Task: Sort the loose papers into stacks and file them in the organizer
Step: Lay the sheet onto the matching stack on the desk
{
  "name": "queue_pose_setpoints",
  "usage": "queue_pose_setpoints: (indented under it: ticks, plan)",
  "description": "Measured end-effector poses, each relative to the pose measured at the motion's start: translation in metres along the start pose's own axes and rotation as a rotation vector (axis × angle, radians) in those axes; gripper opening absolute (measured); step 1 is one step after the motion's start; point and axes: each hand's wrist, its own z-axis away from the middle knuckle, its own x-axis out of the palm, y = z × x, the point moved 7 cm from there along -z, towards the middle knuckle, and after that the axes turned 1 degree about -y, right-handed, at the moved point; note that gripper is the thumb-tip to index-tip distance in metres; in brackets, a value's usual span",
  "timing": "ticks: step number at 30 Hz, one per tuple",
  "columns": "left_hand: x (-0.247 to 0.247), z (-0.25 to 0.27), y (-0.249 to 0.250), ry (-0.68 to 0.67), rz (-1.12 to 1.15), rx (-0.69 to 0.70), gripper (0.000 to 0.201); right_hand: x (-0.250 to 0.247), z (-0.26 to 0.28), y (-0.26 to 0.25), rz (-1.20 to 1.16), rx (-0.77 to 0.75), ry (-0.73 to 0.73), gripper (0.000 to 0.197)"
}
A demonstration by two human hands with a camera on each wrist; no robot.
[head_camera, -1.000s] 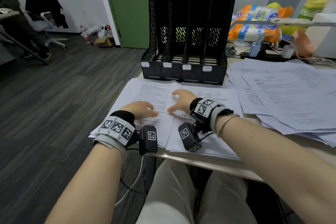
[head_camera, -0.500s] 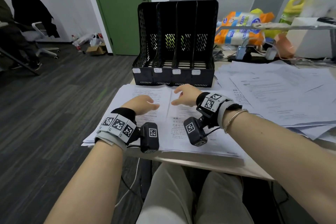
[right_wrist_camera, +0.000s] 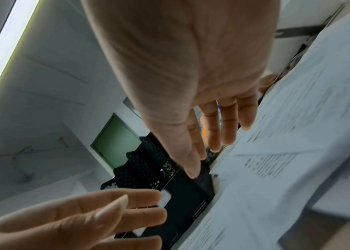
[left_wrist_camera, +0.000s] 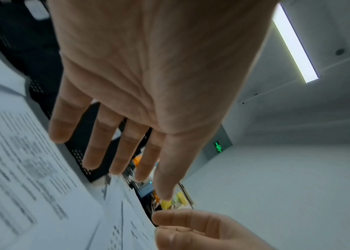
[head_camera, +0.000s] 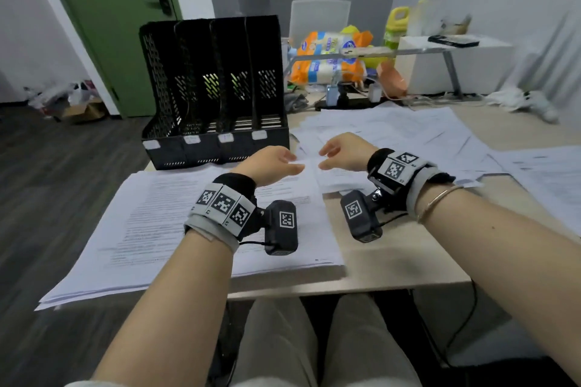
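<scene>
In the middle of the head view both hands are raised a little above the table (head_camera: 393,264), near each other but apart. The left hand (head_camera: 270,165) has its fingers (left_wrist_camera: 97,145) straight and spread, holding nothing. The right hand (head_camera: 344,151) is also relaxed and wide, with nothing in it. A stack of papers (head_camera: 195,229) lies at lower left, loose papers (head_camera: 408,132) at right. The black organizer (head_camera: 217,91) stands upright just behind the stack.
</scene>
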Motion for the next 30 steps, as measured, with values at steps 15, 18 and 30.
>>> queue_pose_setpoints:
  ticks: [15, 18, 30]
  plan:
    - [0.082, -0.049, 0.072, -0.158, -0.04, 0.066, 0.043, -0.032, 0.051, 0.119, 0.208, 0.198, -0.147, 0.078]
    - [0.091, -0.052, 0.075, -0.169, -0.067, 0.052, 0.044, -0.02, 0.052, 0.133, 0.242, 0.22, -0.216, 0.087]
    - [0.105, -0.059, 0.07, -0.21, -0.092, -0.018, 0.048, -0.01, 0.048, 0.145, 0.309, 0.231, -0.177, 0.086]
